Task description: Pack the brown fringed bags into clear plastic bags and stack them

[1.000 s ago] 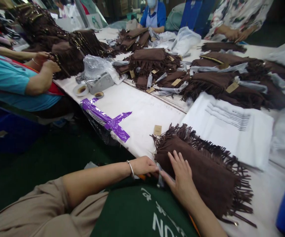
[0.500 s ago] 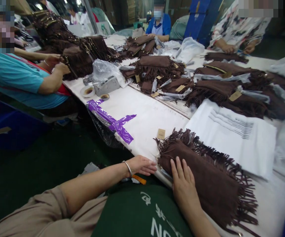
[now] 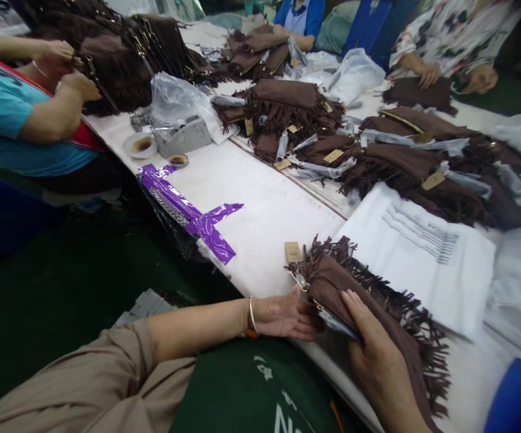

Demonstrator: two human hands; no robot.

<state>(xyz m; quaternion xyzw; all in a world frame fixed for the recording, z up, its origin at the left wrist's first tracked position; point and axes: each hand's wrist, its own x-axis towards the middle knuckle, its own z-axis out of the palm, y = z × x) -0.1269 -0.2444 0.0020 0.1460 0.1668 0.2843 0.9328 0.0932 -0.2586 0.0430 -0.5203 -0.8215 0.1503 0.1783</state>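
A: What does the head view show of the room?

B: A long white tabletop [image 3: 260, 210] runs away from the camera, with people seated along both sides. Brown fringed bags are heaped across it, a big pile [image 3: 120, 54] at the far left and more [image 3: 405, 162] spread at the right, many with small tan tags. Strips of purple tape [image 3: 192, 216] are stuck at the near left edge, beside a grey tray [image 3: 181, 138] and a crumpled clear plastic bag [image 3: 174, 102]. A white printed bag [image 3: 423, 252] lies flat at the right.

A: And the person's own hands?

B: The brown fringed bag [image 3: 378, 307] sits at the near edge of the tabletop, lifted at its near end. The right hand [image 3: 378, 355] is curled over its upper side, fingers gripping the fabric. The left hand [image 3: 287, 316] is open, palm up, fingers reaching under the bag's near corner and touching it; a thin bangle [image 3: 251, 316] circles that wrist. A tan tag [image 3: 293, 251] lies just beside the bag's fringe.

A: Anyone else close by?

B: At the left a person in a turquoise shirt [image 3: 3, 114] has both hands on a bag from the big pile. Across the table, a person in a patterned top [image 3: 450, 30] presses on another brown piece.
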